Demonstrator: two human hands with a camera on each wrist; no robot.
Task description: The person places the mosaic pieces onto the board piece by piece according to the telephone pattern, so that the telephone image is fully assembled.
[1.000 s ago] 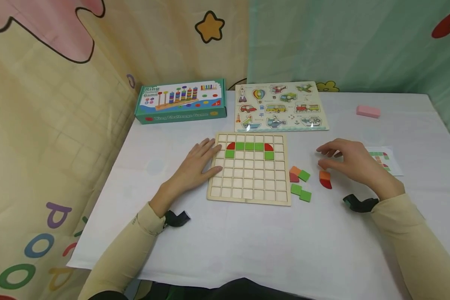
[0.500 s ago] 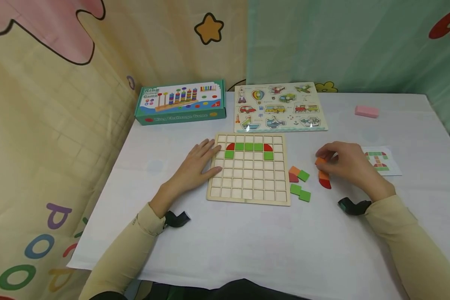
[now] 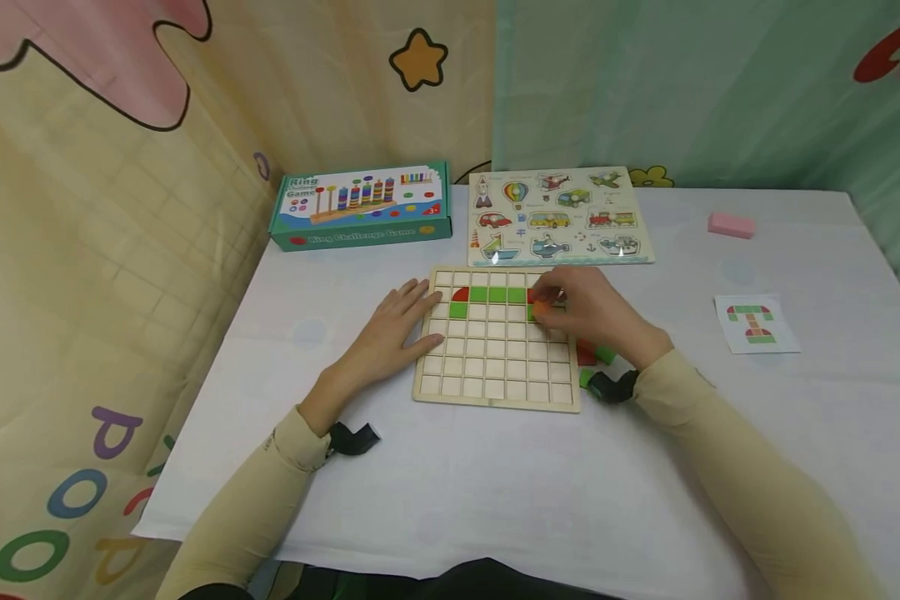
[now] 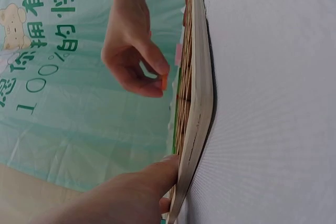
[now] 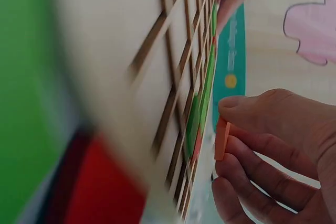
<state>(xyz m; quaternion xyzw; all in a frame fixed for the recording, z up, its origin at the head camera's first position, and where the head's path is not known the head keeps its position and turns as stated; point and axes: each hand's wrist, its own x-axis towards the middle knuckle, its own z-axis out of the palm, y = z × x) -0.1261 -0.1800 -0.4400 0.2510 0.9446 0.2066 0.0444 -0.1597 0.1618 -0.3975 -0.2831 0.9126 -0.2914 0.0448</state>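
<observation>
A wooden grid board (image 3: 450, 395) lies mid-table. In one of its upper rows, green square tiles (image 3: 498, 294) stand in line beside a red quarter-round tile (image 3: 461, 294), with another green tile (image 3: 458, 310) below. My left hand (image 3: 378, 342) rests on the board's left edge, fingers spread and straight. Between thumb and fingers, my right hand (image 3: 600, 310) pinches an orange tile (image 5: 222, 141), held just above the board's upper right part. That hand partly covers the red and green tiles there. Loose red (image 3: 585, 354) and green tiles (image 3: 605, 355) lie right of the board, partly hidden by the right wrist.
A pattern card (image 3: 729, 335) lies to the right. Behind the board are a green ring game box (image 3: 360, 229) and a vehicle picture puzzle (image 3: 562, 200). A pink block (image 3: 731, 224) sits at the back right.
My right hand came down on an orange tile right of the board, pinched it and carried it left over the grid. The pattern card is now uncovered. My left hand stayed put.
</observation>
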